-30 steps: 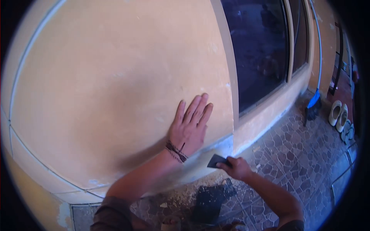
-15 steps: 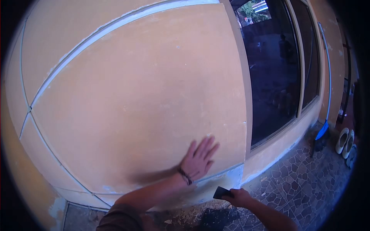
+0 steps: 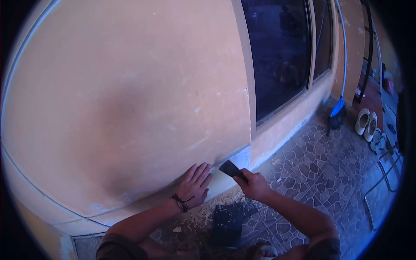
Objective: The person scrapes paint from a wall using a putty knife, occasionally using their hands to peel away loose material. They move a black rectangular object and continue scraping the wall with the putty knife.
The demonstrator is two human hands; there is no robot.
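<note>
Against the lower part of the peach wall (image 3: 173, 86) rests my left hand (image 3: 193, 185), its fingers stretched out and holding nothing; a dark braided band circles the wrist. My right hand (image 3: 255, 185) grips a dark flat scraper (image 3: 230, 168) whose blade points up and left, near the wall's bottom ledge. Whether the blade touches the wall I cannot tell. Pale chips (image 3: 195, 219) lie on the floor below my hands, around a dark flat sheet (image 3: 228, 225).
A dark window (image 3: 279, 60) is set in the wall to the right. Beyond it lean a blue broom (image 3: 337, 106) and, nearby, pale shoes (image 3: 366, 124). A metal frame (image 3: 368, 203) stands at the far right on the stone-patterned floor (image 3: 303, 173).
The view has tilted down and right. My left hand has moved lower on the wall, and my right hand has raised the scraper close to the wall's lower ledge.
</note>
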